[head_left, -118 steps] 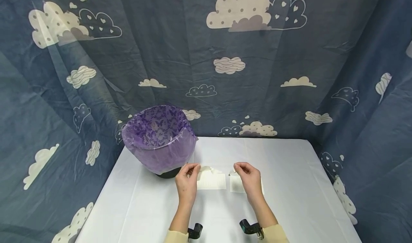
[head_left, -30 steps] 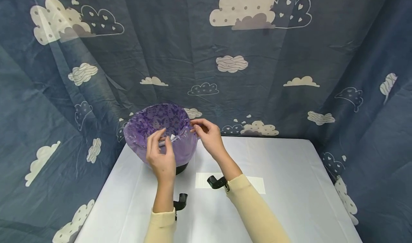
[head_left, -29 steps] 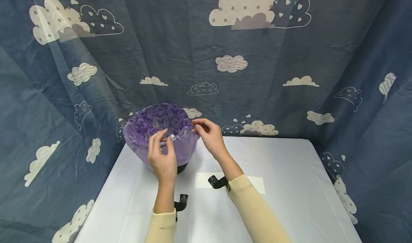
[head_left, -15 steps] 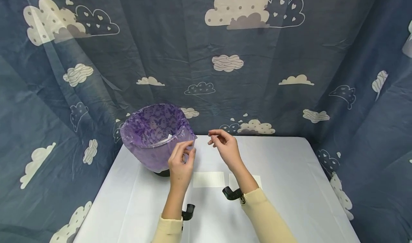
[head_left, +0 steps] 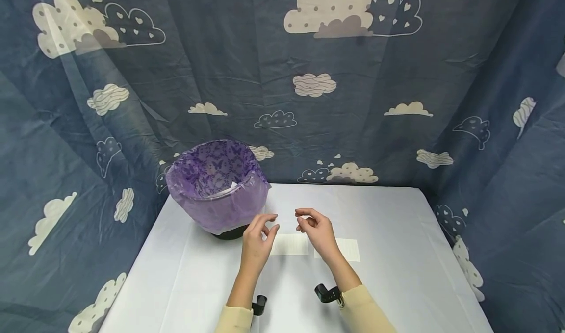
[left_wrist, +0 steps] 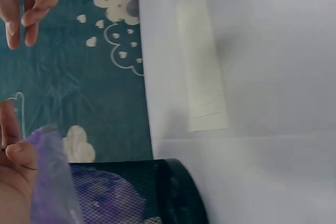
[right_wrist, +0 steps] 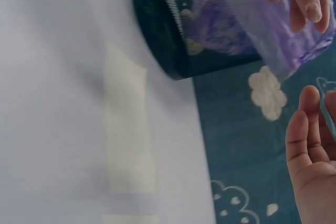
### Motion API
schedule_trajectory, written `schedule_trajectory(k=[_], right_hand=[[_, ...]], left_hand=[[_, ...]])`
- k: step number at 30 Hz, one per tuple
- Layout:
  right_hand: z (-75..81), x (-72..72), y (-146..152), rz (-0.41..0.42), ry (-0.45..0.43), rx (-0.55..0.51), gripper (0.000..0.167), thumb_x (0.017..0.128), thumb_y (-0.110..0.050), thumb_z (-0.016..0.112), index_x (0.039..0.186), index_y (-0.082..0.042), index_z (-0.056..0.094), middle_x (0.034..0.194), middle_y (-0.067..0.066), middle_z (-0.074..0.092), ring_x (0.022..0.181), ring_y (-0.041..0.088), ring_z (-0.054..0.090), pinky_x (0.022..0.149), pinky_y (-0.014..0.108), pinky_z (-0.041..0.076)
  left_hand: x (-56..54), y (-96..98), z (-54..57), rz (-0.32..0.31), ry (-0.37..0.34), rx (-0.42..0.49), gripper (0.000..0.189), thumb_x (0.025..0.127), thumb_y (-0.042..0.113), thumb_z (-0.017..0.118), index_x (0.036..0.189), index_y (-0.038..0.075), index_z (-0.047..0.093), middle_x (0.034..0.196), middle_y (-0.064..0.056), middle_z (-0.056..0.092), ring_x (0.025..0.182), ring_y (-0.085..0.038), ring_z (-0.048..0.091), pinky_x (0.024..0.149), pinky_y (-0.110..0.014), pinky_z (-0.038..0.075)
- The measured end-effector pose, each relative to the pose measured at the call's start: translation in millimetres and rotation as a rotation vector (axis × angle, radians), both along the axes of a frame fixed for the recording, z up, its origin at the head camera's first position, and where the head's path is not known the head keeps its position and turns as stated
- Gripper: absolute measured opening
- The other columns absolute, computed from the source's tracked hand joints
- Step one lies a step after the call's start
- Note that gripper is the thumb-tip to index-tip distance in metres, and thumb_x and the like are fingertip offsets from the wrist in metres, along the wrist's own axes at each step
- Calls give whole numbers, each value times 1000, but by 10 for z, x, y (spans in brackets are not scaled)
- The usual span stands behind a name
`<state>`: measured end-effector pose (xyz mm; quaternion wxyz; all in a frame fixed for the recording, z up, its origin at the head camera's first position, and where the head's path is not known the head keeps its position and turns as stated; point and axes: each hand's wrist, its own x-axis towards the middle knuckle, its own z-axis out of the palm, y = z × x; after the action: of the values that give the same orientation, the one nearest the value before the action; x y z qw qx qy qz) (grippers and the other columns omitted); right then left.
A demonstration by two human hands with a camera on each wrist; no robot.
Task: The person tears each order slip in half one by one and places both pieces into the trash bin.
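Above the white table, my left hand (head_left: 257,242) is raised just beyond the left cream paper piece (head_left: 289,244). Its fingers are loosely bent with a gap to the thumb and nothing between them. My right hand (head_left: 319,231) hovers by the right cream paper piece (head_left: 349,250), thumb and fingers apart, holding nothing visible. Both papers lie flat, side by side. Left of my hands stands a waste bin (head_left: 230,233) lined with a purple bag (head_left: 216,210). White scraps (head_left: 227,190) show inside the bag. In the left wrist view, the mesh bin (left_wrist: 181,198) is seen from its side.
A white cloth covers the table (head_left: 397,274), whose back edge meets a dark blue cloud-print curtain (head_left: 353,127). The curtain also hangs at both sides. A black camera mount sits on each wrist.
Earlier both hands pinched pale sheets over the papers, then reached to the bin. They have since come back toward me and right. White scraps now show in the bag; the papers lie flat.
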<state>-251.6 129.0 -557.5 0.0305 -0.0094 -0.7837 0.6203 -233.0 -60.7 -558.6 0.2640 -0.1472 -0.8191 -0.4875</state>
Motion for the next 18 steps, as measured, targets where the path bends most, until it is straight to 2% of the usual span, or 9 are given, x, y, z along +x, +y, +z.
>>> schedule_trajectory(k=[7,10,15,18], right_hand=[[-252,126,20,-11,-30,14,26,99,-8,72,125,-10,75,123,18,76,77,14,70,63,19,49],[-363,166,25,-6,-34,25,27,98,-6,73,125,-7,75,123,17,77,75,14,70,63,18,50],[-528,182,31,3,-54,40,31,97,-5,73,128,-3,73,123,14,77,73,11,70,62,19,51],[-613,160,26,12,-67,52,32,97,-6,73,129,-3,72,125,15,76,74,18,72,57,19,48]], left_hand=[[12,5,-238,15,-88,-52,28,85,2,86,111,9,77,105,-6,77,65,-5,55,58,-19,47],[2,16,-364,15,-133,-81,29,85,2,86,111,7,77,106,-7,77,64,-2,53,57,-18,47],[-22,63,-522,16,-214,-124,31,86,4,86,114,8,76,108,-5,75,64,1,49,56,-18,46],[-46,108,-617,14,-244,-141,32,85,3,86,114,8,76,108,-5,75,65,1,48,57,-19,46]])
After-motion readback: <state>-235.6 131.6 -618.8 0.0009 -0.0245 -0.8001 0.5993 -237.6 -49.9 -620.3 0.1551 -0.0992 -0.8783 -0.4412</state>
